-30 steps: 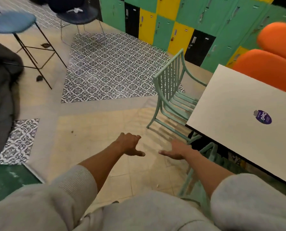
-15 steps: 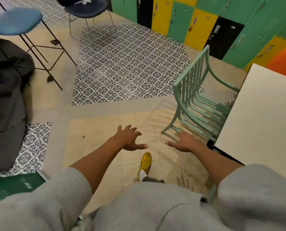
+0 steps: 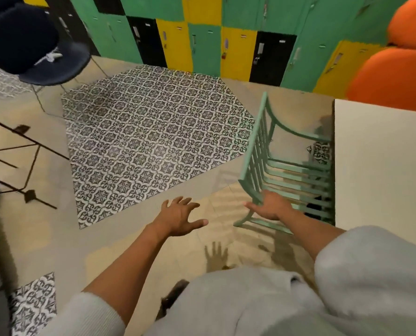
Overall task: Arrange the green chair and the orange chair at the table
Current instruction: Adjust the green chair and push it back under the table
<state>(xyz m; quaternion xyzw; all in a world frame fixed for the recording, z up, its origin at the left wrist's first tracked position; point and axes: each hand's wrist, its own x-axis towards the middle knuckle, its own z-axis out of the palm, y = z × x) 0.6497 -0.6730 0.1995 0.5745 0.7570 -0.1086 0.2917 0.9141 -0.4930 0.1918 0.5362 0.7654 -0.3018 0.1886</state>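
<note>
Reaching, my spread, empty right hand (image 3: 271,207) nears green chair (image 3: 255,151), lower right; risk: scraping table (image 3: 381,166); left hand (image 3: 180,218) open, empty.

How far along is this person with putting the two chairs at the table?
Done: the green chair already has its seat partly under the white table. In hand: the right hand is at the lower corner of its backrest, though a closed grip isn't clear; the left hand hovers open over the floor. Left: the orange chair sits beyond the table's far edge, with neither hand on it.
</note>
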